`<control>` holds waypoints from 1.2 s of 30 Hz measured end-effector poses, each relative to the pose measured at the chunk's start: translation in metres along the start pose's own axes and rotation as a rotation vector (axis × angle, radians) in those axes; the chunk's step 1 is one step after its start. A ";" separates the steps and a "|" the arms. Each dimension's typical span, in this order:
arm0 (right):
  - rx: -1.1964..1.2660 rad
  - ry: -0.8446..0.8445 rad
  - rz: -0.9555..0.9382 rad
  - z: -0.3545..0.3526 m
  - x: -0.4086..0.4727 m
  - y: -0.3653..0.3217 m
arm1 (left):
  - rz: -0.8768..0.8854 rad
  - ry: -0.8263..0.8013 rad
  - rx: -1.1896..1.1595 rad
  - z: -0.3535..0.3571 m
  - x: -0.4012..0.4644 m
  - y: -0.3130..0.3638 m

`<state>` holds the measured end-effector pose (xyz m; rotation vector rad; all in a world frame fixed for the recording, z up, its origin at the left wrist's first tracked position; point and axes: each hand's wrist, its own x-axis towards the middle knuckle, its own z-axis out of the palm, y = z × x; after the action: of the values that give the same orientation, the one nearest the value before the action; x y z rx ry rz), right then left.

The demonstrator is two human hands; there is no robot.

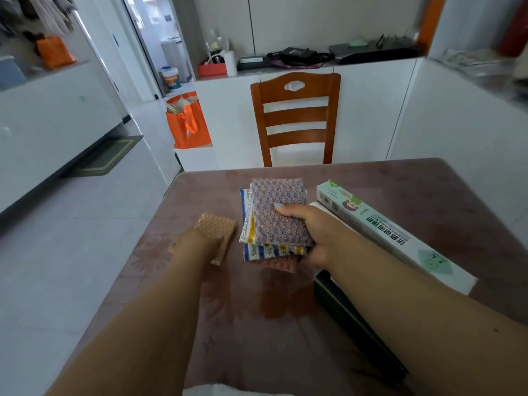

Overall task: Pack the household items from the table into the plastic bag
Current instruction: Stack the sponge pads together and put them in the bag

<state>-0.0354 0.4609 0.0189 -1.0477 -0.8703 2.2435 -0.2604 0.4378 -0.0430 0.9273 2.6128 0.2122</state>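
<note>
Clamped between thumb and fingers, the right hand (320, 235) holds the sponge stack (275, 221) just left of the long box (391, 232) while the left hand (197, 241) closes on the lone tan sponge (220, 235) left of it. Gathering, I'd say; next comes the plastic bag, nowhere in sight.

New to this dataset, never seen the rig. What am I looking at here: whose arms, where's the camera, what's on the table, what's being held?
There is no robot: a person works with bare hands, and the single picture comes from a wide-angle camera worn on the head, looking forward and down. The right hand has its grip closed on a stack of scrubbing pads, thumb on top. The left hand rests on a single tan pad lying on the brown table; whether it grips it is unclear. To the right lies a long white and green box, partly over a dark flat item. No plastic bag can be clearly made out.
</note>
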 end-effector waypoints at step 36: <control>0.038 -0.371 -0.019 0.119 -0.297 0.162 | 0.140 -0.281 -0.530 -0.176 -0.362 -0.213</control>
<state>0.0106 0.1145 0.1006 -0.6096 -0.9749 2.4701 -0.1900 0.0402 0.1676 0.8687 2.0786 0.7139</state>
